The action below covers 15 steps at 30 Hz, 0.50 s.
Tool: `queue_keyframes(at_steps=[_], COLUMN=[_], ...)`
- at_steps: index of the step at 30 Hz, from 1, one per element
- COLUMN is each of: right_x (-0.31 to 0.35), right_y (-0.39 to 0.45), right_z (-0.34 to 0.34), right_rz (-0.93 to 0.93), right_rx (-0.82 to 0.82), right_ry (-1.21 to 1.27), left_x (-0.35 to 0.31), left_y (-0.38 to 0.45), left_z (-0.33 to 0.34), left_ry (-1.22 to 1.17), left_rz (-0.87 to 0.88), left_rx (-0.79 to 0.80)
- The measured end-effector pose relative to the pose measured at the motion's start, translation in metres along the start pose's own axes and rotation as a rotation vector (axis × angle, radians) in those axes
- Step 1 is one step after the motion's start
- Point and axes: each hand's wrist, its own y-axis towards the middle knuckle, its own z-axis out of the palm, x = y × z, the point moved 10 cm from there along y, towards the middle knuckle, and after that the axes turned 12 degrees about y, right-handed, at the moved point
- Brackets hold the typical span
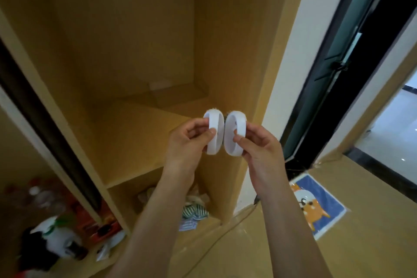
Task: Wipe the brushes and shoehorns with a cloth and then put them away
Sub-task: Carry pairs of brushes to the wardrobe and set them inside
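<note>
Two round white brushes are held side by side in front of the wooden shelf point(135, 133). My left hand point(187, 142) pinches the left brush point(214, 133) by its white handle loop. My right hand point(259, 142) pinches the right brush point(235, 135) the same way. The two brushes touch edge to edge, with bristles just showing behind their top edges. Both are held above the shelf board, near its right front corner. No cloth or shoehorn is in view in my hands.
The wooden cabinet has a bare compartment behind the brushes and a lower compartment with striped cloths point(194, 212). Bottles and packets point(56, 221) crowd the lower left. A blue cartoon sheet point(316, 205) lies on the ledge at the right, beside a dark window frame point(334, 63).
</note>
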Motion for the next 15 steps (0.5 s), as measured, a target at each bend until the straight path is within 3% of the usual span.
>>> queue_keyframes(at_steps=[7,15], right_x=[-0.003,-0.037], right_y=[0.116,0.185], right_z=[0.008,0.030], right_rz=[0.087,0.228], right_rx=[0.146,0.231], right_ry=[0.058,0.112], left_x=[-0.011,0.002], left_y=[0.078,0.131], left_z=[0.029,0.022], left_ry=[0.040,0.067], left_rz=[-0.053,-0.076], left_rx=[-0.187,-0.322])
